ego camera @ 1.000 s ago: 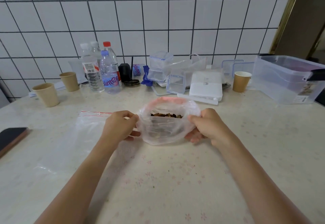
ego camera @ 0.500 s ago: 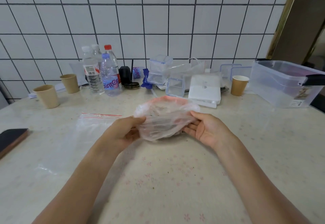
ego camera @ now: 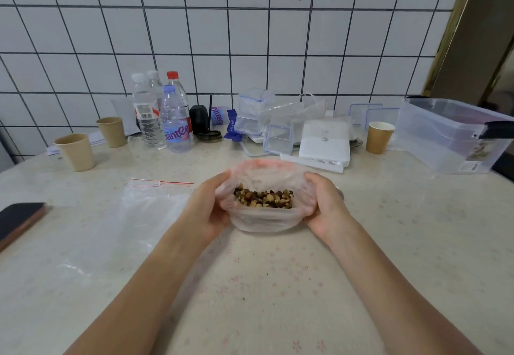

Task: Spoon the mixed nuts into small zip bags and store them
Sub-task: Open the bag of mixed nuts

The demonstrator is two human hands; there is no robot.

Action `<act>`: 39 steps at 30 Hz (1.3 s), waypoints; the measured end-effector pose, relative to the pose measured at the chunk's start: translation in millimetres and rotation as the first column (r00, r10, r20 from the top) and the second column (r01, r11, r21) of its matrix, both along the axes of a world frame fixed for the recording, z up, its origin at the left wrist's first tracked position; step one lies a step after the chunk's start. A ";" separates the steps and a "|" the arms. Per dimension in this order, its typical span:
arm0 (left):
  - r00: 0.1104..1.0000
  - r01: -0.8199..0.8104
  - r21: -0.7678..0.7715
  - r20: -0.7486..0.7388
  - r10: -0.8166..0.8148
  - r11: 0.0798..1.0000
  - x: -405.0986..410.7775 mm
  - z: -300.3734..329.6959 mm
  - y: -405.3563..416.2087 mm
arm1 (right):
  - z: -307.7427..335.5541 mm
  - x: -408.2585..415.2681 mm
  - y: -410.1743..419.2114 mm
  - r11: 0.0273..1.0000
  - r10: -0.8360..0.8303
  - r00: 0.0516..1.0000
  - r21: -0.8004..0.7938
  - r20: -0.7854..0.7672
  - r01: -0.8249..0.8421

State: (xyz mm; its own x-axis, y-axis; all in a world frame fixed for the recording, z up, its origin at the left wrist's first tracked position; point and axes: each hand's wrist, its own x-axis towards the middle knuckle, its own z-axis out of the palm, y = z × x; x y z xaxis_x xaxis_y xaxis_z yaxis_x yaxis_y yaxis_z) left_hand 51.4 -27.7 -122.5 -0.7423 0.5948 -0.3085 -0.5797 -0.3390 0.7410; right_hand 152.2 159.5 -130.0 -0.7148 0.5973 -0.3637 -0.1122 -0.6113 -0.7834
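Spreading under both hands is the pale desk (ego camera: pixel 389 243); a clear storage bin (ego camera: pixel 450 134) stands far right of the right hand (ego camera: pixel 324 205); an empty zip bag (ego camera: pixel 144 210) lies flat beside the left hand (ego camera: pixel 207 207); between them, both hands grip an open bag (ego camera: pixel 264 215) of mixed nuts (ego camera: pixel 264 198), one at each side.

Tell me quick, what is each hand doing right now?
Left hand: grips the left side of the clear plastic bag of mixed nuts.
Right hand: grips the bag's right side.
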 end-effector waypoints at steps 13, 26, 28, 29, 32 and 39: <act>0.996 0.065 -0.110 0.061 -0.058 0.992 -10.0 -2.4 -5.6 | -3.1 -4.4 -0.1 0.994 0.080 0.984 0.054 0.162 -0.090; 0.343 -0.562 -0.425 -0.900 -0.267 0.710 -8.0 -2.2 -17.6 | 14.3 30.4 16.5 0.243 -0.086 0.956 0.936 0.282 -0.254; 0.247 -0.472 -0.485 -0.875 -0.417 0.737 -6.8 2.8 -21.3 | 19.8 33.1 9.0 0.116 0.026 0.970 0.963 0.242 -0.244; 0.228 -0.428 -0.536 -0.843 -0.488 0.727 -6.4 2.8 -22.9 | 20.2 33.6 5.2 0.069 0.057 0.952 0.950 0.301 -0.305; 0.242 -0.379 -0.689 -0.719 -0.652 0.618 -3.9 -1.1 -24.6 | 15.8 33.0 0.4 -0.078 0.079 0.825 0.829 0.559 -0.554; 0.189 -0.385 -0.762 -0.618 -0.763 0.521 -9.7 -1.9 -29.5 | 14.7 32.2 -0.8 -0.188 0.014 0.698 0.688 0.716 -0.702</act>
